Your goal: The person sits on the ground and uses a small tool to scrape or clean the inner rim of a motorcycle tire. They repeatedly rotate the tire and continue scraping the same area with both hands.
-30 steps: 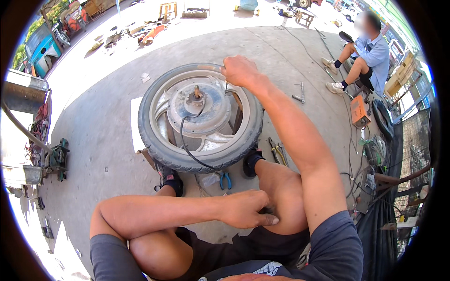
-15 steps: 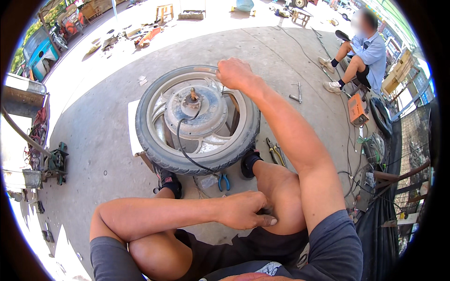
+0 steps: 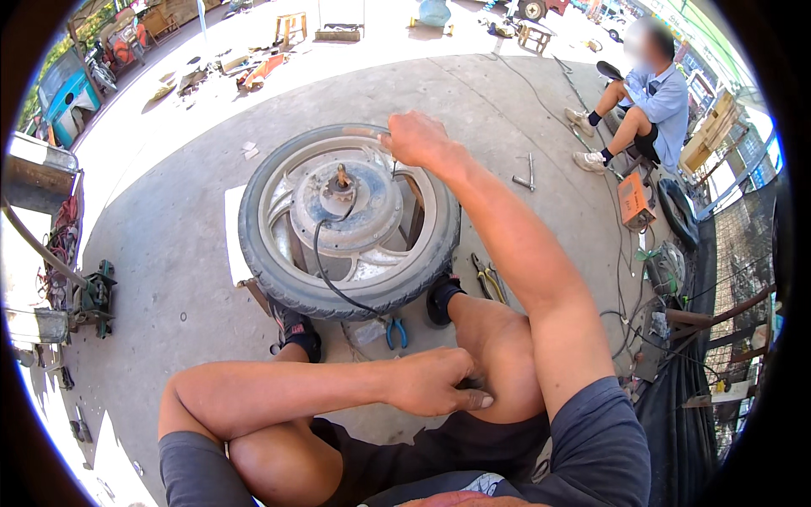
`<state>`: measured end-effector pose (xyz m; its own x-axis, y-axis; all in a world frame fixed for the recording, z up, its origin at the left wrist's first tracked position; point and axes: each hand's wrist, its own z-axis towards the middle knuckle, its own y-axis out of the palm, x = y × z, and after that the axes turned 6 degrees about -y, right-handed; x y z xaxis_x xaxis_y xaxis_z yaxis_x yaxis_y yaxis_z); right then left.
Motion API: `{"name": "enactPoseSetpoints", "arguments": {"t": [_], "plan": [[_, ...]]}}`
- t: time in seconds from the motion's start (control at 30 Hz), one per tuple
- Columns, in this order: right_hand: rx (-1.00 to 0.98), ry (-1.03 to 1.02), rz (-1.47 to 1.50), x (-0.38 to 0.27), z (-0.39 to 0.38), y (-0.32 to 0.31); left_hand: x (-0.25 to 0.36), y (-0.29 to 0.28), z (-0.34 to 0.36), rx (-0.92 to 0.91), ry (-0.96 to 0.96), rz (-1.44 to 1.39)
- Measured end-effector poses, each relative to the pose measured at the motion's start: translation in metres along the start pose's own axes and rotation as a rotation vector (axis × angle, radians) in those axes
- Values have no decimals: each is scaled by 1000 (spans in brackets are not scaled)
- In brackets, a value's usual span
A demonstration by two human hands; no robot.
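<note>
A wheel with a grey rubber tire (image 3: 279,283) and a silver hub (image 3: 325,207) lies flat before my feet. From its centre rises a brownish axle (image 3: 342,176), with a black cable (image 3: 319,253) curving over the near rim. My right hand (image 3: 416,139) is closed at the wheel's far right rim; a thin dark shaft shows below its fingers, too small to name. My left hand (image 3: 435,380) rests against my right knee with its fingers curled and thumb extended. Whether it holds anything is hidden.
Blue-handled pliers (image 3: 396,333) lie by the wheel's near edge, yellow-handled pliers (image 3: 488,277) right of it. Farther right are a metal T-shaped tool (image 3: 525,177), an orange box (image 3: 635,201) and trailing cables. A person (image 3: 655,101) sits at the far right. A green vise (image 3: 97,296) stands left.
The whole view has shifted slightly. My right hand stays at the far rim, moved little along it. My left hand keeps its place at the knee.
</note>
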<state>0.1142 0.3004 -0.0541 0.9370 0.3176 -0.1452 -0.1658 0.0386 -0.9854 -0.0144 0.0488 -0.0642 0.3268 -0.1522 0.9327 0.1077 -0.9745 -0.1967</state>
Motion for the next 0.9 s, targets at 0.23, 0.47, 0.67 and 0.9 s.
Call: {"name": "enactPoseSetpoints", "arguments": {"t": [0.23, 0.47, 0.67, 0.9], "plan": [[18, -31, -2, 6, 6, 9, 3, -1, 0, -47, -32, 36], [149, -7, 114, 17, 4, 16, 3, 0, 3, -43, 37, 24], [133, 36, 96, 19, 4, 19, 1, 0, 1, -30, 91, 35], [101, 57, 117, 13, 10, 20, 8, 2, -1, -9, 95, 12]]}}
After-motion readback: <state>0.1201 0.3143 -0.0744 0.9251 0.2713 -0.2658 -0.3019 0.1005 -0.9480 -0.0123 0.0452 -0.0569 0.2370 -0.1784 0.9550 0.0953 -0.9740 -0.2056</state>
